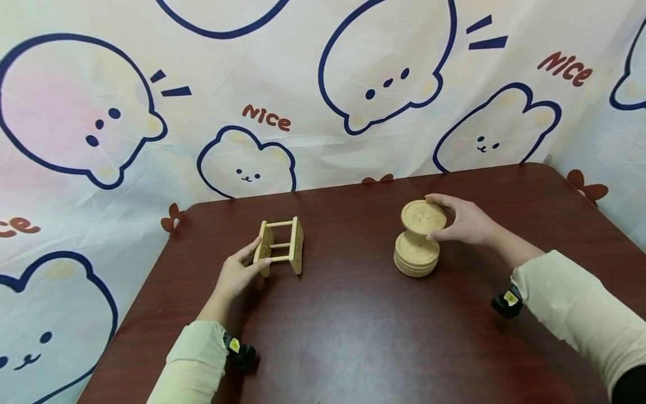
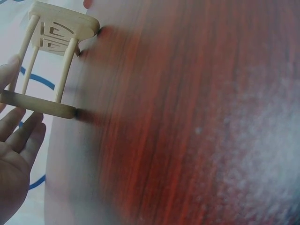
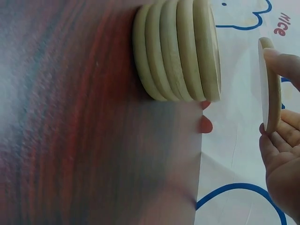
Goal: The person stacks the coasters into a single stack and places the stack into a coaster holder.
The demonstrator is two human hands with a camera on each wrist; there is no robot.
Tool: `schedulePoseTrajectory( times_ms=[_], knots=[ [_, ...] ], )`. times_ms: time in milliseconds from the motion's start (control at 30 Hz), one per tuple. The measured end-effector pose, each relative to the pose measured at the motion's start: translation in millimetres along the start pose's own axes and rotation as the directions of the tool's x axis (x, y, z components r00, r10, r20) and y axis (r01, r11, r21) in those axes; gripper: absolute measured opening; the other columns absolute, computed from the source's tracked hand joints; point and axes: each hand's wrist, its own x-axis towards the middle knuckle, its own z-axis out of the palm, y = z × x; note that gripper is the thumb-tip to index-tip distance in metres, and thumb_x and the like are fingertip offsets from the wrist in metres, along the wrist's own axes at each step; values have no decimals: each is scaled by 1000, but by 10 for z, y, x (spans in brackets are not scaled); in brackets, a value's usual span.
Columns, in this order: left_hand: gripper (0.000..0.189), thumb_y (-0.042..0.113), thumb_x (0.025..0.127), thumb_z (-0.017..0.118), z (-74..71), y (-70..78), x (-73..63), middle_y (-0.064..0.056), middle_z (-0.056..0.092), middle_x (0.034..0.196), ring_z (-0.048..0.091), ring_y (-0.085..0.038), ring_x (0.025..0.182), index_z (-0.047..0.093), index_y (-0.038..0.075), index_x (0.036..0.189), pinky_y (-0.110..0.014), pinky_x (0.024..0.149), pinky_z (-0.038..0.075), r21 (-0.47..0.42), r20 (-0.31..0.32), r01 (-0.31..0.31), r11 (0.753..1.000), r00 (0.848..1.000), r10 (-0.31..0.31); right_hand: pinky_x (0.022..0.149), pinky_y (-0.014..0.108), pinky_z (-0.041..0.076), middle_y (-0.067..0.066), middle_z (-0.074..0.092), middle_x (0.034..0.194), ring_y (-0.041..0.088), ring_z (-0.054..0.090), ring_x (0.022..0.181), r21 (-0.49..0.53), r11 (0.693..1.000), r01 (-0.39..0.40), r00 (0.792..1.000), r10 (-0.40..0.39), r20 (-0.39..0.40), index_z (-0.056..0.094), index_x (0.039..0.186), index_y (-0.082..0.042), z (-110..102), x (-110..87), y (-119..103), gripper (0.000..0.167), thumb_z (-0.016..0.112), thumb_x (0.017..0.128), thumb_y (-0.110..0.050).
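Note:
A round wooden coaster [image 1: 423, 217] with an engraved picture is pinched by its edge between the thumb and fingers of my right hand [image 1: 466, 223]. It hovers a little above a stack of several like coasters [image 1: 416, 259]; the right wrist view shows a gap between the held coaster [image 3: 272, 86] and the stack [image 3: 176, 51]. To the left, a wooden coaster holder [image 1: 280, 245] with two cut-out end panels joined by rods stands on the table. My left hand [image 1: 241, 271] grips its near left panel, thumb at one side and fingers at the other, as the left wrist view also shows.
Both things stand on a dark red-brown table [image 1: 348, 325], the holder left of the stack with bare tabletop between. Behind the table hangs a pale cloth [image 1: 323, 151] printed with cartoon bears. Each wrist wears a small black camera [image 1: 243, 354].

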Motion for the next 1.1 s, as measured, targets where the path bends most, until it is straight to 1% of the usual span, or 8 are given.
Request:
schedulePoseTrajectory(
  times_ms=[133, 333, 633, 900, 1100],
  knots=[
    [68, 38, 74, 65, -9, -7, -9, -13, 37, 131, 40, -25, 114, 36, 18, 133, -39, 87, 37, 1, 12, 0, 1000, 1000, 0, 93, 42, 28, 13, 38, 129, 26, 32, 119, 5, 1000, 15, 1000, -15, 10, 35, 129, -1, 65, -37, 5, 85, 77, 62, -32],
    [68, 37, 75, 65, -6, -15, 2, -12, 38, 131, 40, -25, 114, 36, 17, 133, -39, 87, 37, -2, 24, -5, 1000, 1000, 5, 93, 44, 27, 15, 39, 128, 28, 33, 118, 4, 1000, 18, 999, -18, 34, 35, 129, 0, 141, -90, 16, 85, 76, 63, -35],
    [69, 38, 75, 65, -20, -32, -16, -12, 39, 130, 41, -26, 114, 35, 17, 133, -40, 87, 37, 6, 21, -1, 1000, 1000, 1, 92, 45, 27, 15, 40, 127, 29, 34, 117, -18, 1000, 19, 999, -19, 32, 37, 128, -1, 235, -141, 20, 84, 76, 63, -35],
    [68, 38, 75, 65, -22, -17, -24, -12, 38, 130, 40, -26, 114, 36, 17, 133, -39, 87, 37, 12, 14, 9, 1000, 1000, -9, 91, 46, 28, 14, 40, 127, 29, 34, 117, -35, 999, 12, 999, -10, 49, 37, 129, -2, 299, -173, 27, 85, 76, 61, -36],
    [68, 37, 75, 65, -13, -17, -8, -12, 39, 130, 41, -26, 114, 36, 17, 133, -40, 87, 37, -10, 18, -9, 1000, 1000, 9, 91, 47, 28, 13, 41, 127, 28, 34, 117, -40, 999, 8, 999, -6, 47, 38, 128, -3, 316, -200, 20, 85, 77, 61, -36]
  ],
)
